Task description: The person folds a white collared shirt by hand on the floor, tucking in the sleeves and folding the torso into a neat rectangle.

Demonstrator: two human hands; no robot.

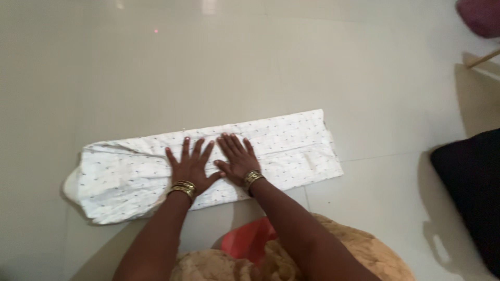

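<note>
A white garment with small dark specks (291, 140) lies folded into a long strip on the pale tiled floor. My left hand (190, 165) presses flat on its middle, fingers spread. Right beside it, my right hand (236, 156) also lies flat on the cloth with fingers apart, thumbs almost touching. Both wrists wear gold bangles. Neither hand grips anything.
A black cloth or cushion (471, 182) lies at the right edge. A dark red object (482, 15) sits in the top right corner, with a wooden stick (482, 59) below it. My tan clothing (344, 255) and a red patch (250, 239) fill the bottom.
</note>
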